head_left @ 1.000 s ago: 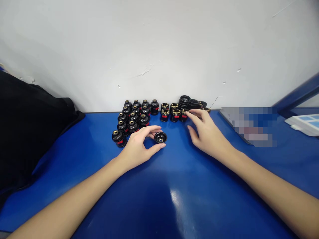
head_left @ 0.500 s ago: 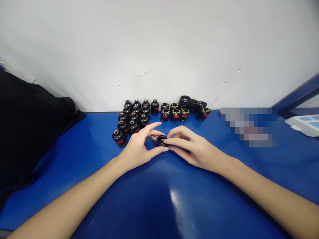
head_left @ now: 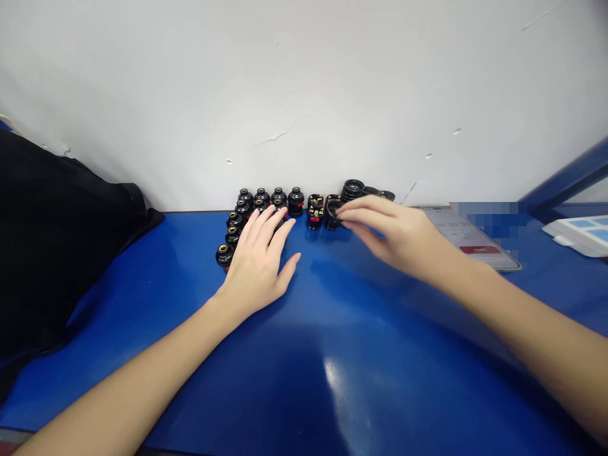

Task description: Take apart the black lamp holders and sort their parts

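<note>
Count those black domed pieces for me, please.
At least 10 domed pieces: four at back, three next row, three further down the left. The left hand may hide more.

Bright, even light here, washing softly over the pale wall [head_left: 304, 95], and there's a white streak of glare cutting down the glossy counter [head_left: 266, 392]! Shadow spreads below the right hand [head_left: 394, 231], that hand a touch soft; the black cloth [head_left: 61, 247] swallows nearly all detail. Wide-angle stretch pulls at the edges, and blocky pixels cover part of the phone [head_left: 468, 235].
</note>
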`<action>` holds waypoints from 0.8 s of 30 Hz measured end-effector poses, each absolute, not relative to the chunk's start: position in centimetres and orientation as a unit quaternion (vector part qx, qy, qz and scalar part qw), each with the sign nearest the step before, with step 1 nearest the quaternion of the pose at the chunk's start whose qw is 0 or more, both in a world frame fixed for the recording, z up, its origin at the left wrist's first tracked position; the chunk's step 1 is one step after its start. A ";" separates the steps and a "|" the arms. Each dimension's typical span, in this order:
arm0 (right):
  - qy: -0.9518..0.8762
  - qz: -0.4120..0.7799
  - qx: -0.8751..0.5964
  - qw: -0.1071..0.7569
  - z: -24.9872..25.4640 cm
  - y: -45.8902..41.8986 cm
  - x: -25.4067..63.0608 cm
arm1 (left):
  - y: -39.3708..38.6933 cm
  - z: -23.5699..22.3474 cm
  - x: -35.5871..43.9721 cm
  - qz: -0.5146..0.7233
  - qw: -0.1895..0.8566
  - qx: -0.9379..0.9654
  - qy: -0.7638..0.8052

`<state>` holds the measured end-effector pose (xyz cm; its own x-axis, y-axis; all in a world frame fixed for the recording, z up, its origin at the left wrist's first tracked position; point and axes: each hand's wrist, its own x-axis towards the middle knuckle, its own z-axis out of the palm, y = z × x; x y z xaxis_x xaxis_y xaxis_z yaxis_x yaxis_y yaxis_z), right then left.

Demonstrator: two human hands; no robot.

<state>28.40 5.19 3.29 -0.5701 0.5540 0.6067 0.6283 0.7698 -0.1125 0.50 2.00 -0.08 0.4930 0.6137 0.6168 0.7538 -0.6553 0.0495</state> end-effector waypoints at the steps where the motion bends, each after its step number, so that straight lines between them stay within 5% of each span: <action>1: -0.877 -0.074 -0.352 0.319 3.6 5.9 28.7 | 2.1 -0.2 0.4 -0.295 0.122 -0.855 -0.409; 24: -0.838 -0.153 -0.443 0.279 3.2 12.3 31.9 | 2.5 -0.4 0.2 -0.265 0.150 -0.849 -0.432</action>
<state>31.93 12.35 3.20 -0.4520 0.6575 0.6028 0.8277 0.5612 0.0086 0.20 2.45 -0.41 0.4862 0.6542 0.5793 0.8134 -0.5811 -0.0265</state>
